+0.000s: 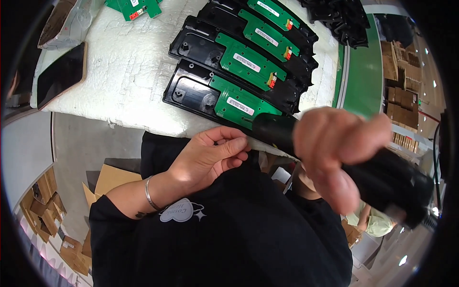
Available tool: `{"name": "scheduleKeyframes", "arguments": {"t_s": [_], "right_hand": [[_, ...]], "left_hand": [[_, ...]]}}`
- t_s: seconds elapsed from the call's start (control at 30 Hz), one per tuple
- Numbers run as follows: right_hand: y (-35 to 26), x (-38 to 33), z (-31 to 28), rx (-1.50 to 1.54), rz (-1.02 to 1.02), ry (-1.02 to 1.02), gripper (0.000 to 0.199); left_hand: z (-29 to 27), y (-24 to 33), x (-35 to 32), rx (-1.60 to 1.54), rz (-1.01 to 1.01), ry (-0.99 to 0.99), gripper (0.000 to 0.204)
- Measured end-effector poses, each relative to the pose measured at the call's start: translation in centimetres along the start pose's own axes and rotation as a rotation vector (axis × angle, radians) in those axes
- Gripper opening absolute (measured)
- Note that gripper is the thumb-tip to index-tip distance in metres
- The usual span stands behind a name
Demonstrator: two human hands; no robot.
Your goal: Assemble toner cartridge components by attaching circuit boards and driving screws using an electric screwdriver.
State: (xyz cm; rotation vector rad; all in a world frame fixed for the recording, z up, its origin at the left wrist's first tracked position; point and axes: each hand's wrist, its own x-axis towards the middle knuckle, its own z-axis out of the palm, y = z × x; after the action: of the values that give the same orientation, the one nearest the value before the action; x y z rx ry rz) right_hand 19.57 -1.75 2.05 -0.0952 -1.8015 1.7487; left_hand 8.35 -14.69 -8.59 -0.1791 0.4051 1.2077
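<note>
My right hand [334, 153] is wrapped round a black electric screwdriver [392, 182] with a cable at its rear end. The driver's bit meets, or nearly meets, the lower edge of a green circuit board [229, 93] seated in the nearest black plastic housing [193, 93]. Just in front of that housing, my left hand [217, 153] has thumb and forefinger pinched together; whatever is between them is too small to make out. Behind lie several similar black housings in a row, each with a green board [253, 62] bearing a white label and a small red connector [272, 80].
White padded sheeting [129, 71] covers the table. A phone-like black slab [62, 74] lies at the left, near a plastic-lined box [67, 24]. Loose green boards [136, 7] sit at the far left, black parts [339, 19] at the far right. A cardboard box [114, 179] stands below the table.
</note>
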Motion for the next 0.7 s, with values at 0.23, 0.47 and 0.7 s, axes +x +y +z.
{"name": "scheduleKeyframes", "arguments": {"t_s": [0.23, 0.47, 0.7], "right_hand": [[-4.0, -0.8, -0.5, 0.134, -0.314, -0.081, 0.031], [-3.5, -2.5, -0.2, 0.082, -0.334, 0.077, 0.03], [-3.8, -3.1, -0.2, 0.069, -0.322, 0.134, 0.029]], "left_hand": [[0.5, -0.2, 0.9, -0.009, -0.028, -0.024, 0.013], [1.0, -0.6, 1.8, 0.006, -0.061, -0.064, 0.012], [1.3, -0.9, 2.2, 0.047, -0.076, -0.05, 0.012]]}}
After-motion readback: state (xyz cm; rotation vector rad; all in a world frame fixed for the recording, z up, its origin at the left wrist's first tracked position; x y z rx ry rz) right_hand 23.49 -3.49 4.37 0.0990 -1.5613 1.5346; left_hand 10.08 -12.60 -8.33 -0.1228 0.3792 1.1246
